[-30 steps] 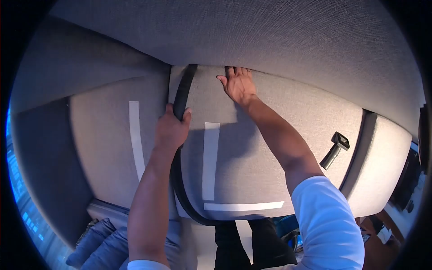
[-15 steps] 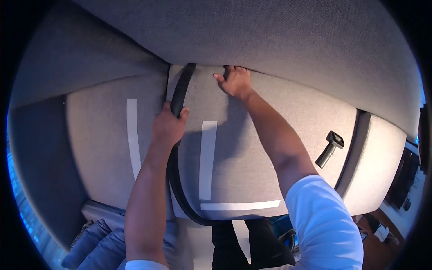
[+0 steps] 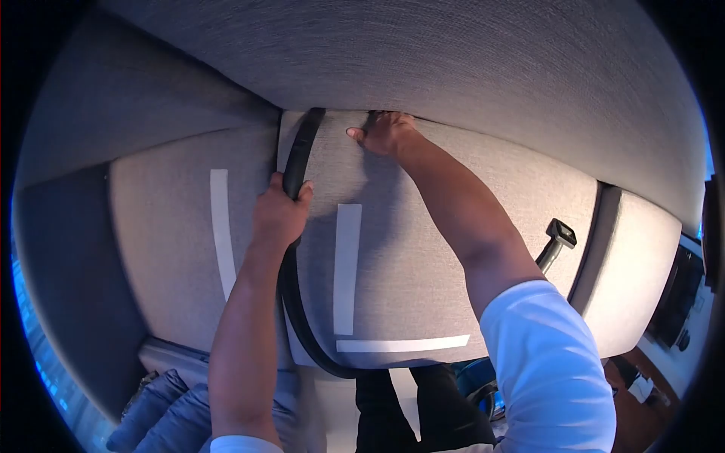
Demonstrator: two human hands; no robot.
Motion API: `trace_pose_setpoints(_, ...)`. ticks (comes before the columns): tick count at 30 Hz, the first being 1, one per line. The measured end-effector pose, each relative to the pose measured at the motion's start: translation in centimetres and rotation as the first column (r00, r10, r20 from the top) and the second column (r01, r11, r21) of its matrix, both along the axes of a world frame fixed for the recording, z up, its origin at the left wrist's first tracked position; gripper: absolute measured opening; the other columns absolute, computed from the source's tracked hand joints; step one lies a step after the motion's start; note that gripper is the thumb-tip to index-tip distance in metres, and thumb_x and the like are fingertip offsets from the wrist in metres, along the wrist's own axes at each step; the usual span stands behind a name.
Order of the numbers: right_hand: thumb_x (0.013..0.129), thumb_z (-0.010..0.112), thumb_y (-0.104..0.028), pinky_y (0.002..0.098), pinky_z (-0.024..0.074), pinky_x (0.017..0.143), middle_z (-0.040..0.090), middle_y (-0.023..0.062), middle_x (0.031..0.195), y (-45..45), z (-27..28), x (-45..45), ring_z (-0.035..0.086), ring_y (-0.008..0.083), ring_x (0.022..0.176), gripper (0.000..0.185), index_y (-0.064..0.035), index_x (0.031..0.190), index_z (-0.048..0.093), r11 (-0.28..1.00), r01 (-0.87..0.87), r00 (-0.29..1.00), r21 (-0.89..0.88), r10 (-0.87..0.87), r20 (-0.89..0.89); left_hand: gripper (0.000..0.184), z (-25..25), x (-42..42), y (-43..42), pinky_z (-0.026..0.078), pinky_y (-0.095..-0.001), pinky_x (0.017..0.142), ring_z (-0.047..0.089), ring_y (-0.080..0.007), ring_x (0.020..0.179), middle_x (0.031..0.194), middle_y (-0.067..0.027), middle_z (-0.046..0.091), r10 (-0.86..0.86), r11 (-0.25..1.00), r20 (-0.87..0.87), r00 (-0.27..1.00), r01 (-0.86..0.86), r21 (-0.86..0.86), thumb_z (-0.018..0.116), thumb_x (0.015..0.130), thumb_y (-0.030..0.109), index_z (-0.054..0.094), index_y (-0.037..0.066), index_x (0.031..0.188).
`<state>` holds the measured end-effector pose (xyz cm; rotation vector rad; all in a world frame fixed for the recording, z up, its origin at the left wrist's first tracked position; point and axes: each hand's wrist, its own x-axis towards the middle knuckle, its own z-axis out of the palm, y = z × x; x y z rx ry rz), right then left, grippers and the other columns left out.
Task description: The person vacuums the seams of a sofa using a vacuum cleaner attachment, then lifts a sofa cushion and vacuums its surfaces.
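Your left hand (image 3: pixel 282 210) is closing around the black hose (image 3: pixel 300 298), thumb on one side and fingers on the other, and the hose is running through your grip. Above that hand its narrow, flat-looking end is reaching to the seam at the foot of the backrest (image 3: pixel 453 68); below, it is curving down past the front edge of the seat cushion (image 3: pixel 423 279). Your right hand (image 3: pixel 384 132) is lying to the right of the hose's upper end, apart from it, with its fingers pushing into that same seam and its thumb sticking out over the cushion; you are showing no object in it, though the fingertips are hidden. Well off to the right, a dark nozzle (image 3: pixel 559 234) with a squared head and a tubular neck is lying on the cushion, partly covered by your forearm. No brand or writing is readable on any of these things. The upholstery is showing a grey woven texture, while the hose is looking smooth. Flat white strips are lying on the fabric: one upright strip (image 3: pixel 347 268) right of the hose, one crosswise strip (image 3: pixel 402 344) near the front edge, and another strip (image 3: pixel 222 230) on the left cushion (image 3: pixel 166 226).
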<state>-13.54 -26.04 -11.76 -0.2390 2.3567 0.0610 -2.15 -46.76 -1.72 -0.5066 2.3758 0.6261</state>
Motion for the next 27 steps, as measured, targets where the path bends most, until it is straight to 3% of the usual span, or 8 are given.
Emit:
trace_pose_setpoints(5, 0.095, 0.021, -0.079, 0.0464, 0.0306, 0.117, 0.055, 0.018, 0.143, 1.5, -0.8, -0.6, 0.045, 0.0296, 0.14, 0.098, 0.0015, 0.145, 0.048, 1.0, 0.006, 0.974, -0.028, 0.001, 0.226, 0.051, -1.0, 0.2, -0.3, 0.054, -0.0516, 0.089, 0.067, -0.0443, 0.102, 0.101, -0.0281, 0.069, 0.017, 1.0, 0.005, 1.0, -0.017, 0.008, 0.059, 0.094, 0.046, 0.052, 0.004, 0.123)
trace_pose_setpoints(7, 0.094, 0.034, -0.078, 0.0472, 0.0349, 0.114, 0.061, 0.0219, 0.134, 2.7, -3.0, 1.6, 0.05, 0.0317, 0.135, 0.093, 0.0019, 0.137, 0.056, 0.971, 0.067, 0.955, -0.229, -0.129, -0.268, 0.052, -0.5, 0.1, -0.3, 0.054, -0.0512, 0.09, 0.067, -0.044, 0.103, 0.103, -0.028, 0.069, 0.02, 1.0, 0.054, 0.998, -0.02, 0.007, 0.059, 0.095, 0.045, 0.051, 0.003, 0.124)
trace_pose_setpoints(8, 0.094, 0.034, -0.078, 0.0472, 0.0349, 0.114, 0.061, 0.0219, 0.134, 3.2, -3.5, 1.5, 0.05, 0.0317, 0.135, 0.093, 0.0019, 0.137, 0.056, 0.971, 0.06, 0.955, -0.229, -0.123, -0.271, 0.052, -0.6, 0.1, -0.4, 0.054, -0.0512, 0.09, 0.067, -0.044, 0.103, 0.103, -0.028, 0.069, 0.026, 1.0, 0.051, 0.998, -0.026, 0.006, 0.059, 0.095, 0.045, 0.051, 0.003, 0.124)
trace_pose_setpoints(10, 0.087, 0.062, -0.069, 0.0405, 0.0433, 0.11, 0.062, 0.0257, 0.13, 3.6, -3.2, 2.1, 0.056, 0.0364, 0.128, 0.089, 0.0067, 0.135, 0.056, 0.89, 0.134, 0.924, -0.437, -0.272, -0.269, 0.053, -1.1, 0.3, -0.5, 0.054, -0.0508, 0.091, 0.066, -0.0434, 0.104, 0.104, -0.0281, 0.069, 0.004, 1.0, 0.032, 0.999, -0.004, 0.001, 0.059, 0.094, 0.045, 0.051, 0.002, 0.125)
trace_pose_setpoints(16, 0.097, 0.054, -0.057, 0.0442, 0.0278, 0.118, 0.062, 0.0239, 0.13, 3.9, -4.5, 2.3, 0.05, 0.0321, 0.134, 0.071, 0.0066, 0.128, 0.062, 0.602, 0.445, 0.795, -0.663, -0.606, -0.017, 0.056, -1.3, 0.5, -0.4, 0.054, -0.0503, 0.09, 0.066, -0.0445, 0.103, 0.105, -0.0292, 0.069, 0.022, 0.999, 0.018, 1.0, -0.023, 0.042, 0.06, 0.093, 0.046, 0.052, 0.001, 0.126)
trace_pose_setpoints(22, 0.102, 0.044, -0.046, 0.0467, 0.0193, 0.121, 0.054, 0.0232, 0.142, 0.7, -4.1, 1.2, 0.037, 0.0346, 0.143, 0.061, 0.0031, 0.136, 0.058, 0.883, 0.382, 0.89, -0.275, -0.431, -0.148, 0.058, -1.7, 0.4, 0.2, 0.055, -0.0502, 0.089, 0.066, -0.0446, 0.105, 0.104, -0.0302, 0.068, -0.042, 0.998, -0.039, 0.998, 0.04, -0.053, 0.061, 0.092, 0.044, 0.052, 0.001, 0.129)
trace_pose_setpoints(26, 0.1, 0.047, -0.04, 0.0488, 0.0155, 0.122, 0.05, 0.0233, 0.146, 1.3, -5.7, 0.4, 0.03, 0.0361, 0.146, 0.057, 0.0012, 0.138, 0.056, 0.883, 0.414, 0.903, -0.222, -0.43, -0.024, 0.055, -0.8, -0.2, -0.1, 0.054, -0.051, 0.09, 0.066, -0.0455, 0.104, 0.103, -0.0299, 0.069, -0.025, 0.998, 0.009, 1.0, 0.025, -0.051, 0.061, 0.093, 0.044, 0.052, 0.001, 0.126)
trace_pose_setpoints(27, 0.1, 0.049, -0.036, 0.0469, 0.0208, 0.119, 0.056, 0.0186, 0.14, 2.3, -7.3, 1.0, 0.04, 0.0333, 0.14, 0.048, -0.0053, 0.134, 0.06, 0.853, 0.388, 0.887, -0.349, -0.449, -0.111, 0.053, -0.7, -0.1, -0.2, 0.054, -0.0512, 0.09, 0.066, -0.0457, 0.103, 0.102, -0.0293, 0.069, -0.02, 1.0, 0.015, 1.0, 0.021, -0.021, 0.06, 0.093, 0.044, 0.053, 0.002, 0.124)
